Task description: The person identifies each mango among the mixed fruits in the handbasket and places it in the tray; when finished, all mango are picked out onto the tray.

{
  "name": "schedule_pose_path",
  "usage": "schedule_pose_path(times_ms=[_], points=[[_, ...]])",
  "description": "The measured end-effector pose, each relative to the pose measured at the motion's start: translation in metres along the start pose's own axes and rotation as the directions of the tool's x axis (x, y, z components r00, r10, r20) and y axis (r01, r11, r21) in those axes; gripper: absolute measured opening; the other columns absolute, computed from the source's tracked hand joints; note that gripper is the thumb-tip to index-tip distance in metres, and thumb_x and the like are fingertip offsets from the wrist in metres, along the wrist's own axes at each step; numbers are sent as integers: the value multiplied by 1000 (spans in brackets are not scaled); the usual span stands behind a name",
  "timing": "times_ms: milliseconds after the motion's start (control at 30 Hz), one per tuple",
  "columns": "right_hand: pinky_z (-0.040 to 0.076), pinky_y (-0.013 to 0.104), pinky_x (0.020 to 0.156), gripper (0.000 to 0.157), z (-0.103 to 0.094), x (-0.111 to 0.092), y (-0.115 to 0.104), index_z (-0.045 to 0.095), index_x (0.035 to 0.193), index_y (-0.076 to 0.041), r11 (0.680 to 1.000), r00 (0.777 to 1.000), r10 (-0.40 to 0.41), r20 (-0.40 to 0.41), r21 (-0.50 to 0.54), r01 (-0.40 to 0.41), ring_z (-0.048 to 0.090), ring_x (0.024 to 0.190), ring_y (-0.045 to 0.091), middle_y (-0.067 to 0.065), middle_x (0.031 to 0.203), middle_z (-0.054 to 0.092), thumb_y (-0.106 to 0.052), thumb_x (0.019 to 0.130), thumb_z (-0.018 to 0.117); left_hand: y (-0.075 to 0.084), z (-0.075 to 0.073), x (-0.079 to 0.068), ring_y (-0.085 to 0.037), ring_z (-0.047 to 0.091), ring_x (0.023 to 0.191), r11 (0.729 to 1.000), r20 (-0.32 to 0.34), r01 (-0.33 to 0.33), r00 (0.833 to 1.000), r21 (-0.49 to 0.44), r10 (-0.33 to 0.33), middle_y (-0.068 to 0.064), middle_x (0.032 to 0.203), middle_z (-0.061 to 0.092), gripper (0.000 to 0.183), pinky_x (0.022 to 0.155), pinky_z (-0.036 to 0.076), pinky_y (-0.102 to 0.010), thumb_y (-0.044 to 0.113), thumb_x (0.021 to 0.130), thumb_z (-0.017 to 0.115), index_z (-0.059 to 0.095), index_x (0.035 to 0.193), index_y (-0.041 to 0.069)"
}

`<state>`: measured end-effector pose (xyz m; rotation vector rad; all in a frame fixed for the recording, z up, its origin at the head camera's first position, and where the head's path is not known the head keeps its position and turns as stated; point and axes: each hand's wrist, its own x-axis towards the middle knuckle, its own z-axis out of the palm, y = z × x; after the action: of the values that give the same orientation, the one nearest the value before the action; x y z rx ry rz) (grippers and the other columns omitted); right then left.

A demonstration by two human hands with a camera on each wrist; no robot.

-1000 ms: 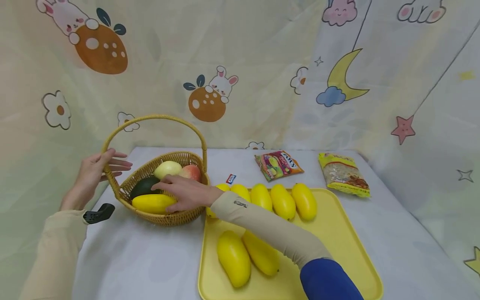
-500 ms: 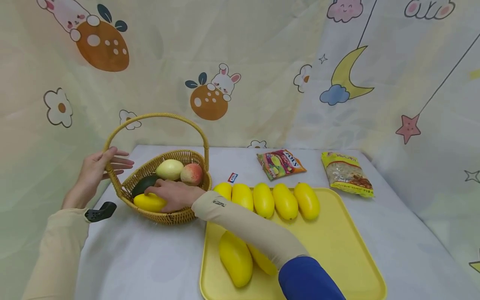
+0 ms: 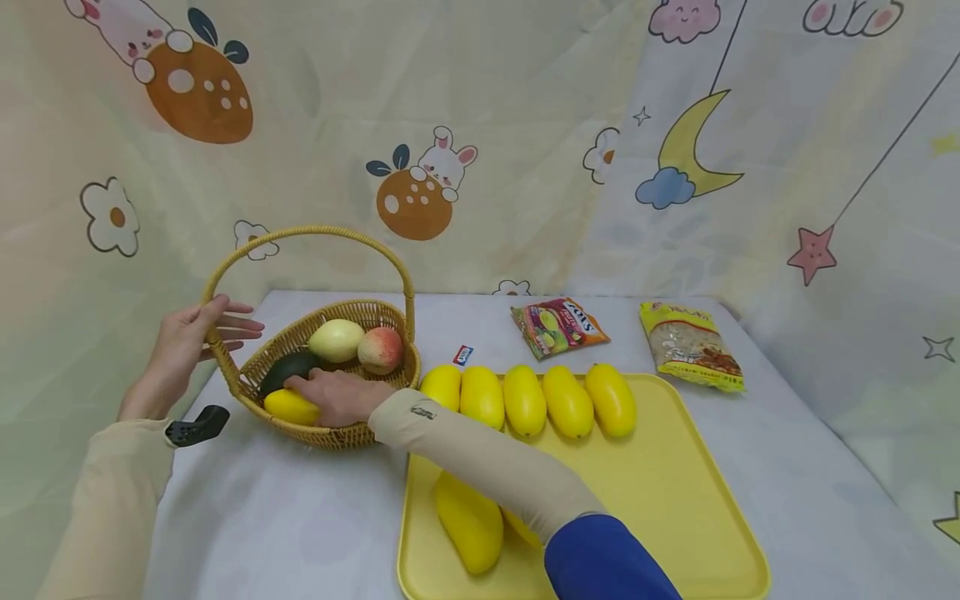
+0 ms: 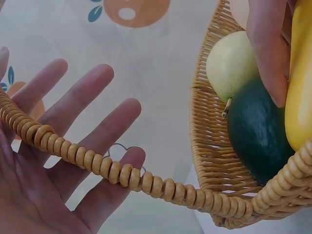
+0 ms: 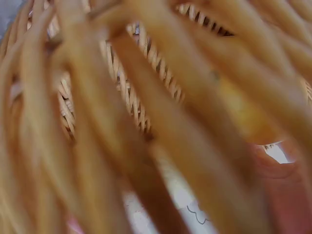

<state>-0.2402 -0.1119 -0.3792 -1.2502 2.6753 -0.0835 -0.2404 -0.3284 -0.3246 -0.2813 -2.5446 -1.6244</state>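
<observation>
A wicker basket [image 3: 330, 437] stands at the left of the table. My left hand [image 3: 180, 346] touches its upright handle [image 3: 324, 229]; in the left wrist view the fingers are straight and spread behind it. My right hand [image 3: 341, 397] reaches into the basket, fingers and thumb around a yellow mango [image 3: 289, 408]. That mango [image 4: 300, 92] lies at the basket's near side, its right end hidden under the hand. Beside it are a dark green fruit [image 4: 258, 129], a pale green fruit [image 3: 335, 341] and a peach [image 3: 381, 350]. Blurred wicker [image 5: 122, 117] fills most of the right wrist view.
To the right lies a yellow tray [image 3: 660, 492] with a row of several yellow mangoes [image 3: 524, 402] at its back. More mangoes [image 3: 471, 525] lie at its front left, partly under my right forearm. Behind are a candy bag [image 3: 558, 327], a yellow packet [image 3: 692, 346] and a small wrapped piece [image 3: 462, 355].
My right hand has shifted left and slightly down over the yellow mango, covering more of it. The peach shows fully now. My left hand stays at the handle.
</observation>
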Motion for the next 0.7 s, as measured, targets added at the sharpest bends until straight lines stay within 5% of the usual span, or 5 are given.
schedule_pose_path(times_ms=[400,700], points=[[48,19,86,68,-3,-4,7,31,148,-23,1000,1000,-1,-8,-3,1,55,99,9,0,129,51,-34,90,66,0,2,0,3,67,85,1000,7,-4,1000,-17,5,21,88,70,42,71,53,-17,52,100,36,64,112,23],[42,17,85,70,-18,-18,22,34,145,-25,996,998,-4,-69,85,10,49,100,5,-8,123,52,-34,85,71,0,0,0,3,66,84,1000,3,6,1000,-11,-6,22,87,70,45,70,53,-17,55,99,36,63,113,22]])
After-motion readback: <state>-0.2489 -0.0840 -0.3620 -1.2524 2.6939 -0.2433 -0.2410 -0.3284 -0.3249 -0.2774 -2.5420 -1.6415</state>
